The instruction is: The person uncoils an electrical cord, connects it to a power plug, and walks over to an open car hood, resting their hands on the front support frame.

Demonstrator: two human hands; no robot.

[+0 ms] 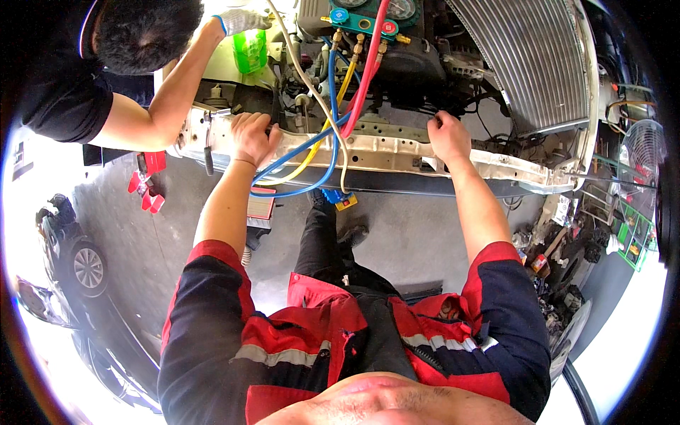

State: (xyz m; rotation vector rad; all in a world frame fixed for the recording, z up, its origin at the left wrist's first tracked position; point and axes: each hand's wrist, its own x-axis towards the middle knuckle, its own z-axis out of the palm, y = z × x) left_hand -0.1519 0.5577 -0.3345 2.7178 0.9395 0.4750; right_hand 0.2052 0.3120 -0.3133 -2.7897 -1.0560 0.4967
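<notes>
Both my hands are on the whitish metal front crossmember (386, 145) of a car with its engine bay exposed. My left hand (253, 139) is closed over the crossmember with fingers curled, left of the hoses. Farther right, my right hand (449, 138) grips the same beam in a fist-like hold, fingertips mostly hidden. Between them, blue (333, 152), yellow (312, 152) and red hoses (367, 78) hang from a teal manifold gauge set (364, 25) on the engine. A beige cable (312, 83) crosses the hoses and droops over the beam.
At the upper left a co-worker's gloved hand (241, 21) is above a green container (250, 52). Pliers (208, 145) hang on the beam. A ribbed silver panel (506, 64) rises at the right. Clutter (556, 265) and a fan (641, 152) stand right; another car (88, 269) is left.
</notes>
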